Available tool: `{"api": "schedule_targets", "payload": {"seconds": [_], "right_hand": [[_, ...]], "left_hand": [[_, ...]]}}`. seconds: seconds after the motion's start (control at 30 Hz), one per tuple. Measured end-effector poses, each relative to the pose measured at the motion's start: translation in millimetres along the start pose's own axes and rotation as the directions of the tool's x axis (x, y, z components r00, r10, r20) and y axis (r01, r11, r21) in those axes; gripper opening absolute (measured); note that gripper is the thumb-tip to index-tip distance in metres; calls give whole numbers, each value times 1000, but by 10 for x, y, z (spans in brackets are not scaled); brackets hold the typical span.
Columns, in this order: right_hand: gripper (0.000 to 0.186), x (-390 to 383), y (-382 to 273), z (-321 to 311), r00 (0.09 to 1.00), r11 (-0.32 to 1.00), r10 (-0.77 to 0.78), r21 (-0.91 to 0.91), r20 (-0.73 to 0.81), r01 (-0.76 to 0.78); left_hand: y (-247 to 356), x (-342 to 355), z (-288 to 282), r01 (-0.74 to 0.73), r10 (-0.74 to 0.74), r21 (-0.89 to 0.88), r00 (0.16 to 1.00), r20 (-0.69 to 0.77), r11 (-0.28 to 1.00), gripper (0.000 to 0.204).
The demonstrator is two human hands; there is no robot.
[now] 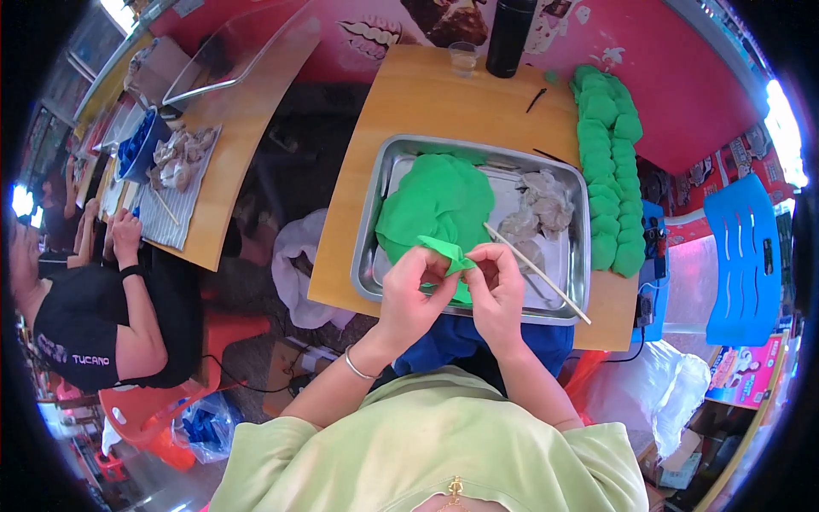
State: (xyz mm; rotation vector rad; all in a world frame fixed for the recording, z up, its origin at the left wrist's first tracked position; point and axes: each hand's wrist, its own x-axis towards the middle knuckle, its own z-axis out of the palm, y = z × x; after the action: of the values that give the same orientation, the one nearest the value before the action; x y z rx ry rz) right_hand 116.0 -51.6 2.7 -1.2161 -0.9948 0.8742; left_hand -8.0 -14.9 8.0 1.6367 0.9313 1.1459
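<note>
My left hand (412,290) and my right hand (497,288) meet over the near edge of a metal tray (368,205). Both pinch a small piece of bright green cloth (445,251) between their fingertips. Behind them in the tray lies a heap of the same green cloth (439,200). To its right rest several crumpled, translucent greyish-brown bundles (546,205); what they are made of I cannot tell. A pale wooden stick (546,287) lies slanted across the tray's right side, its near end over the rim. My fingers hide part of the piece.
Two rows of bunched green cloth (601,171) line the table's right edge. A black bottle (512,38) and a clear cup (463,60) stand at the back. At left, another person (102,316) works at a second table (230,171). A blue plastic chair (742,256) stands at right.
</note>
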Motion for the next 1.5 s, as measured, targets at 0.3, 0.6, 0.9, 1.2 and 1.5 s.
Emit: {"api": "schedule_targets", "payload": {"seconds": [0.3,0.6,0.9,1.2,1.5], "right_hand": [[21,72,-44,2,921,845,-389,-395,13,362],[20,126,-53,-42,992,962,-130,-244,-1,126],[13,122,-41,-44,997,982,-33,-185,68,45],[15,172,-183,-33,973,885,-208,-405,96,229],[6,208,-245,-98,973,861,-138,-463,186,211]], "left_hand": [[-111,28,92,82,-85,-193,996,-6,978,13],[-96,61,24,291,-232,-582,957,176,760,11],[-104,67,21,197,-185,-627,979,86,754,24],[-172,101,15,49,-73,-277,994,-77,960,30],[-111,190,-61,-337,391,446,920,-32,829,13]]}}
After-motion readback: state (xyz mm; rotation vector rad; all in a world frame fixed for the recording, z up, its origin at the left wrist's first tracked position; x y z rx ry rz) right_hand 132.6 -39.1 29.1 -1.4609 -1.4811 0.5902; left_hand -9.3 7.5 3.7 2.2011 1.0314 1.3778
